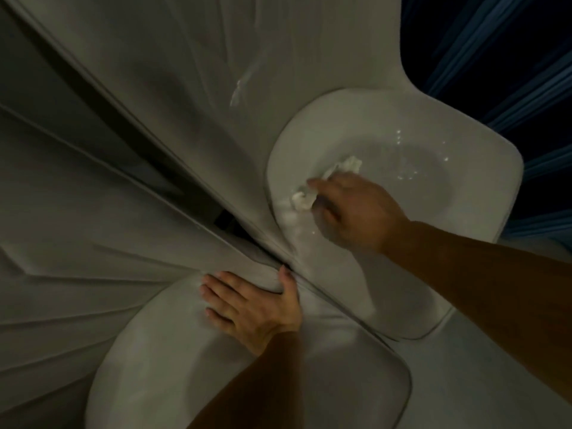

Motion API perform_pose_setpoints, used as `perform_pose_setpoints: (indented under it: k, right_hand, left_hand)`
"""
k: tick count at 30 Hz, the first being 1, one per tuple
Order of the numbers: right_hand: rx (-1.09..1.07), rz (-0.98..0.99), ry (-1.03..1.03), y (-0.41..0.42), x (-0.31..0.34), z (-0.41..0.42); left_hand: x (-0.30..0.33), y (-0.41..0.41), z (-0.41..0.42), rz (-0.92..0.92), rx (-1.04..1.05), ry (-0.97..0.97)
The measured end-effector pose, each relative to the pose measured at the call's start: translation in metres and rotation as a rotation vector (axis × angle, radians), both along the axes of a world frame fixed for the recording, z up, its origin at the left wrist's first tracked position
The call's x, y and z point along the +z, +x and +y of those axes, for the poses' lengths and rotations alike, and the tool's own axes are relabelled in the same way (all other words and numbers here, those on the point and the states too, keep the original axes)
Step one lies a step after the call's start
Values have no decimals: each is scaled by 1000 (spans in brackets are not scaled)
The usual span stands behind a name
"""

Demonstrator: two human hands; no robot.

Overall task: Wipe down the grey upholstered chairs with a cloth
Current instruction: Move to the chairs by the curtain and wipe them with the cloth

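Note:
Two grey upholstered chairs stand side by side below me. The far chair's seat [433, 144] is at the right, with small wet glints on it. My right hand [349, 209] presses a crumpled white cloth [328, 181] onto the left part of that seat; the cloth shows at my fingertips. The near chair's seat [173, 366] fills the bottom. My left hand [250, 305] lies flat with fingers spread on its upper edge, next to the seam between the two chairs, holding nothing.
The tall grey chair backs [154, 97] with pleated folds fill the left and top. A narrow dark gap [226, 218] runs between the chairs. Dark floor with blue streaks [510, 57] lies at the upper right.

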State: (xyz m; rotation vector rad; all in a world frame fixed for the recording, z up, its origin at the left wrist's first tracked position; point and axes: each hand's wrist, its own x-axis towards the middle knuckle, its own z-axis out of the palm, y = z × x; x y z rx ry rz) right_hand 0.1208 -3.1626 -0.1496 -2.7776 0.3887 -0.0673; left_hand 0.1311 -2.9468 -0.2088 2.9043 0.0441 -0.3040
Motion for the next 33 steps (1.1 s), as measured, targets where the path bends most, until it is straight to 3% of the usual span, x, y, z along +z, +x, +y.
perform_pose_setpoints:
  k: [2, 8, 14, 24, 29, 33]
  right_hand:
    - [-145, -92, -43, 12, -3, -4]
    - [-169, 87, 11, 54, -27, -15]
    - [-238, -63, -157, 64, -26, -32]
    - [48, -48, -452, 73, -26, -24]
    - [-54, 142, -375, 94, -26, -9]
    - [-264, 112, -186, 110, -28, -14]
  left_hand:
    - [1, 0, -1, 13, 3, -1]
    - [0, 0, 1, -24, -1, -35]
    - [-10, 0, 3, -91, -20, -23]
    - [-26, 1, 5, -169, -20, -11]
    - [-27, 1, 4, -167, -23, -16]
    - [-26, 1, 4, -169, -22, -15]
